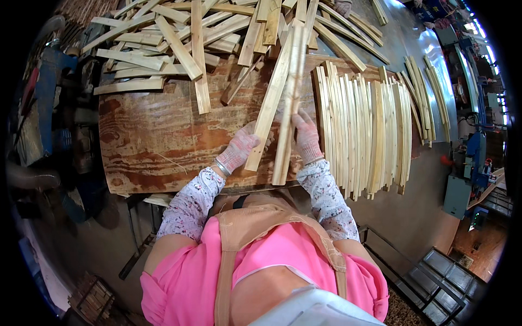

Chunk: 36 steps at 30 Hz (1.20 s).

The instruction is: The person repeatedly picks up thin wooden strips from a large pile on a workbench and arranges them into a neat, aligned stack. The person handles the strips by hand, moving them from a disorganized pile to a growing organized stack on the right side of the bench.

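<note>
My left hand, in a pale pink-stained work glove, is closed on the edge of a light wooden slat, which slants away toward the pile. Beside it, my right hand, gloved alike, grips a second wooden slat by its right side. This second slat is slightly smeared by motion, and its far end overlaps other wood. Both slats reach over the brown plywood tabletop, near ends toward me. Just right of my right hand, a row of slats lies side by side.
A loose, jumbled heap of wooden slats covers the far left and middle of the table. More slats lie on a grey metal surface at the right. Another person's gloved hand shows at the far edge. Blue machinery stands at right.
</note>
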Available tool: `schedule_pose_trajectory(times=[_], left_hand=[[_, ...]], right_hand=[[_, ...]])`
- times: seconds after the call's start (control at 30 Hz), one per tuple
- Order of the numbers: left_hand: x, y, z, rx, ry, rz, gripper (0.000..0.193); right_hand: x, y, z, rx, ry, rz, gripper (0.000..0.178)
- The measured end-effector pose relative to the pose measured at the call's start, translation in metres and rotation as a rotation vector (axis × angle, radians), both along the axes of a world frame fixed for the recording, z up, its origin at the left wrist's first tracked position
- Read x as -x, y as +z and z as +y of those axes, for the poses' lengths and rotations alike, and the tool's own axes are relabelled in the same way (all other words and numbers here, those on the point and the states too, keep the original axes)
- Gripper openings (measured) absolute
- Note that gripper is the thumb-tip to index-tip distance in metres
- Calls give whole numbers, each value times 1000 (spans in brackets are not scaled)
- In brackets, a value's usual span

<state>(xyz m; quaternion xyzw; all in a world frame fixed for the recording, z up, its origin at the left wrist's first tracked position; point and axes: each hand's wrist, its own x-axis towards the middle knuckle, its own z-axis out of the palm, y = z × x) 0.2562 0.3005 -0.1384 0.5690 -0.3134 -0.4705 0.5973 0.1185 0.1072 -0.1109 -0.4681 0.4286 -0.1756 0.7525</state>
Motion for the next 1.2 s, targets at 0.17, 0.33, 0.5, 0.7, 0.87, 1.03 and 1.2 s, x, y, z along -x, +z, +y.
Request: schedule_pose_trajectory(times=[0.17, 0.33, 0.5, 0.7, 0.87, 1.03, 1.2], left_hand=[[27, 8, -3, -5, 111, 323, 51], [63, -55, 8, 91, 190, 253, 57], [98, -63, 40, -142, 100, -205, 65], [132, -59, 34, -506, -27, -357, 69], [183, -71, -8, -579, -246, -644, 91], [218, -25, -68, -710, -566, -643, 108], [235, -30, -101, -422, -409, -613, 83]], right_hand=[[36, -17, -2, -100, 17, -307, 58], [57, -1, 2, -533, -88, -706, 68], [116, 3, -10, -288, -97, -412, 66], [170, 10, -29, -167, -190, -33, 42], [208, 10, -56, -80, -197, 154, 40], [235, 16, -90, 36, -162, 211, 48], [288, 21, -152, 399, -179, 552, 59]])
